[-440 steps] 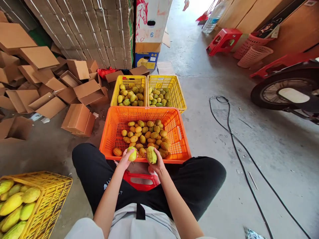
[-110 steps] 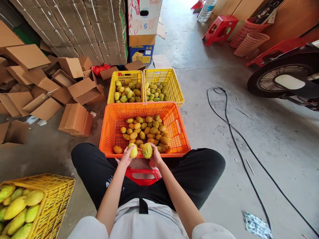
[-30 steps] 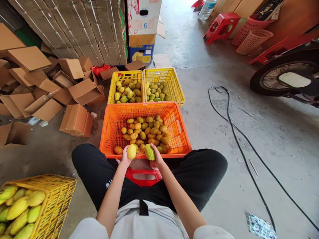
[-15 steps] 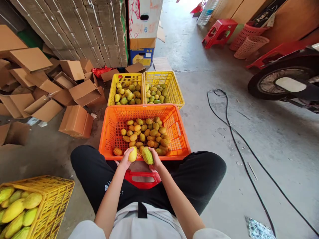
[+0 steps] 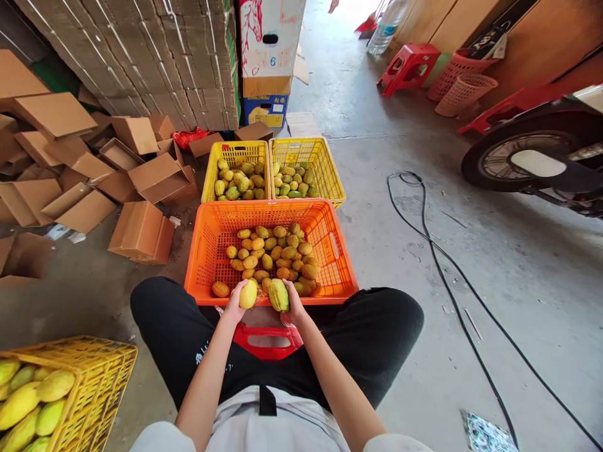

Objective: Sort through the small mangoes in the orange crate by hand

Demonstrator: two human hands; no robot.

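My left hand (image 5: pixel 235 305) is closed round a smooth, oval yellow fruit (image 5: pixel 248 294). In my right hand (image 5: pixel 294 305) is a ribbed green-yellow fruit (image 5: pixel 279 295), its long side standing nearly upright. Both hands are side by side over the near rim of an orange crate (image 5: pixel 271 210), a small gap between the two fruits. Inside that crate lie several orange-brown and greenish oval fruits (image 5: pixel 287 252), heaped toward the middle and right. One orange fruit (image 5: pixel 220 289) lies apart in the near left corner.
Two yellow crates (image 5: pixel 308 147) of greenish fruit stand behind the orange one. A further yellow crate (image 5: pixel 101 376) with larger yellow-green fruit is at lower left. Cardboard boxes (image 5: pixel 141 231) litter the left floor. At right are a black cable (image 5: pixel 431 242) and a motorbike wheel (image 5: pixel 509 157).
The ribbed fruit has been turned in my right hand over the last seconds and shows a different side. The yellow fruit stays in my left hand, also slightly turned. The view has shifted slightly.
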